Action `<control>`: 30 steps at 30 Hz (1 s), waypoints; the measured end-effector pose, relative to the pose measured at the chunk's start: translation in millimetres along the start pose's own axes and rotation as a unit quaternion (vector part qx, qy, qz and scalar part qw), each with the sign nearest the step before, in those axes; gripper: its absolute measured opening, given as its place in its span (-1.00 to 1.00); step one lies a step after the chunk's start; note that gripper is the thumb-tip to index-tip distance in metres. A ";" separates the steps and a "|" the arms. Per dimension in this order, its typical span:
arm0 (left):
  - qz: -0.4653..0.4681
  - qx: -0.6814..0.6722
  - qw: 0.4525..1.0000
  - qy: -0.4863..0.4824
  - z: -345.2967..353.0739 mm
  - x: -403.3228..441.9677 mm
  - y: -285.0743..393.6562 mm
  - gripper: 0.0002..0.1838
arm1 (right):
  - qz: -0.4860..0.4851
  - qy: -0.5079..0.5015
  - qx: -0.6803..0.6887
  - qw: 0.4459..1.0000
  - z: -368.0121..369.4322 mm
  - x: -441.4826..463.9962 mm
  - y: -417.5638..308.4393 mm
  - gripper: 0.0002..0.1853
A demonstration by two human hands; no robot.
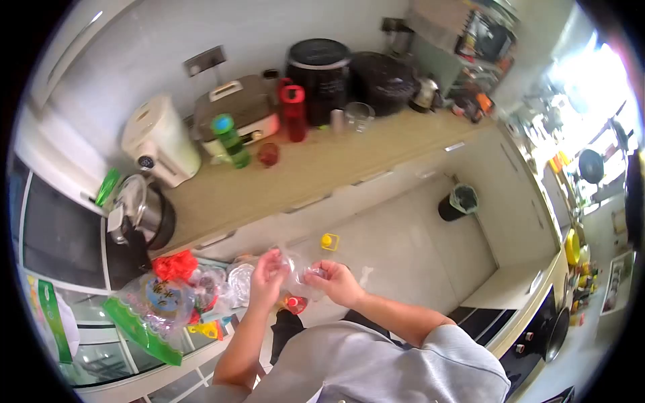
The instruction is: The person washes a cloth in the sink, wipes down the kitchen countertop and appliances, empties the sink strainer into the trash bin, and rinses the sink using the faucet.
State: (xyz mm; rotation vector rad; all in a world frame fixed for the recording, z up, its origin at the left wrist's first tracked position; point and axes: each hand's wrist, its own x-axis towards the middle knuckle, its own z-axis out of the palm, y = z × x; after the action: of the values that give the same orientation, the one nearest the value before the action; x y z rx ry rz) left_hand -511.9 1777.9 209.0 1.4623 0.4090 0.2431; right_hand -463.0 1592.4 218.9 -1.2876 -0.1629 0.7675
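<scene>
In front of my body, a thin clear plastic bag (297, 272) is stretched between my two hands. My left hand (270, 274) pinches one side of it, fingers closed. On the other side, my right hand (334, 282) grips the bag with bent fingers. Below the hands is a red-capped bottle (293, 303), and beyond them on the floor stands a yellow-capped clear jug (328, 242). Left of my left hand lies a pile with a red plastic bag (175, 266), a silvery crumpled package (240, 285) and a green-edged clear bag (159, 300).
A wooden counter (262, 191) holds a white water boiler (161, 140), a green bottle (231, 142), a red bottle (293, 113), a small red cup (268, 155) and dark cookers. A lined bin (459, 202) stands on the floor. At right is a stove with a pan (557, 334).
</scene>
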 end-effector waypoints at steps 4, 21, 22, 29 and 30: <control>-0.131 -0.067 0.967 -0.206 129.9 -28.5 -7.8 -0.72 | -0.074 0.137 -0.073 0.985 -105.8 -72.9 1.6 -0.81; -0.472 -0.207 0.705 -0.488 539.4 -20.6 -76.8 -0.83 | -0.240 0.461 -0.416 0.746 -400.6 -230.6 -51.9 -0.52; -0.495 -0.196 0.699 -0.477 560.8 -19.8 -79.1 -0.82 | -0.242 0.487 -0.421 0.726 -422.0 -228.3 -59.7 -0.59; -0.342 0.008 0.760 -0.553 742.9 39.5 -116.2 -0.77 | -0.098 0.598 -0.362 0.709 -599.4 -207.7 -73.5 -0.66; -0.332 0.003 0.771 -0.544 771.0 48.2 -121.6 -0.77 | -0.088 0.593 -0.327 0.730 -619.2 -203.0 -79.0 -0.65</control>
State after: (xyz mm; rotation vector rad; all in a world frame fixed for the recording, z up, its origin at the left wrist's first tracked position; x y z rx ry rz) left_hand -161.6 1083.6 126.8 1.1412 -0.0644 -1.1497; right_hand -262.3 970.1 161.8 -2.1727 0.5352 -0.4541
